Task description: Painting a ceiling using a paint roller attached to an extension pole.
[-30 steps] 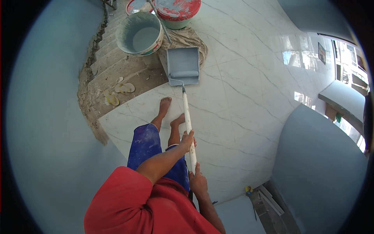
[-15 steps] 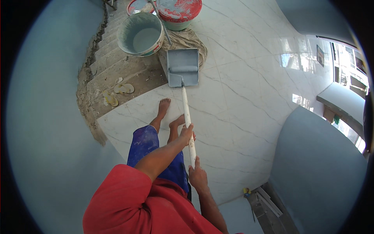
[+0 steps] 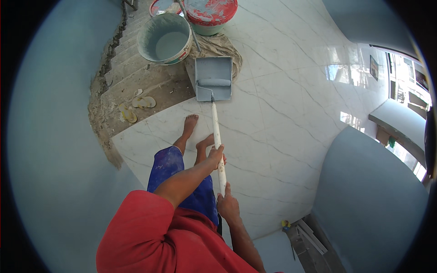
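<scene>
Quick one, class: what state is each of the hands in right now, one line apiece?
Left hand: closed around the white roller pole.
Right hand: holding the same pole, nearer the body.

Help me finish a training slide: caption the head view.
Left grip and right grip on a white pole, its paint roller in a grey tray near an open bucket.

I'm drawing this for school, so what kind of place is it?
Probably a building being done up inside: there's a paint roller, an open bucket and rough, bare steps.
</scene>
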The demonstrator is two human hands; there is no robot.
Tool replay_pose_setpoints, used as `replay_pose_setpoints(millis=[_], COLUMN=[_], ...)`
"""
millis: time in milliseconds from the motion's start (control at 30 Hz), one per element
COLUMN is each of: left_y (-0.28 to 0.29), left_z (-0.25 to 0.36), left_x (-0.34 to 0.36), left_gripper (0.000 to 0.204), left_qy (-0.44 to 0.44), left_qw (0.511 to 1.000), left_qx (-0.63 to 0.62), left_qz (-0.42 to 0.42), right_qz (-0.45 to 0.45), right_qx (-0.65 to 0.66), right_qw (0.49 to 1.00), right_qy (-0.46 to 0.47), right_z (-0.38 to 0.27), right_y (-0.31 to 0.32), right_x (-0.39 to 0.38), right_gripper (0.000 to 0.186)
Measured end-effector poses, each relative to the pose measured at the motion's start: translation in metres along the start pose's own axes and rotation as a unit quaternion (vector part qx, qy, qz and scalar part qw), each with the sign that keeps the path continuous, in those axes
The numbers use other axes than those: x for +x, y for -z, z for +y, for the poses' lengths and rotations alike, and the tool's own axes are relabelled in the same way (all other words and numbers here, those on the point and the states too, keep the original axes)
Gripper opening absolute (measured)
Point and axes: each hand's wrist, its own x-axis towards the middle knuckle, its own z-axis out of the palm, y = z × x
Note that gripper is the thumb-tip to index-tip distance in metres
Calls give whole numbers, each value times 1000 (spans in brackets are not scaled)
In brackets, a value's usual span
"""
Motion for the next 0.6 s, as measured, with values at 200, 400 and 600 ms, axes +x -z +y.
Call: replay_pose_setpoints(millis=[200, 400, 600], left_y=[-6, -2, 7], left_z=[37, 17, -42], left_x=[15, -19, -34], left_gripper=[38, 38, 38], left_qy=[35, -9, 44], left_qw=[999, 1000, 997], left_qx=[-29, -19, -47], left_qz=[-3, -18, -43], right_qz=[-3, 0, -4], right_qx=[19, 37, 31], right_qw=[999, 999, 999], right_qy=[28, 28, 4], right_z=[-9, -4, 17], right_y=[17, 14, 2], right_x=[23, -19, -62], right_gripper=[73, 74, 74])
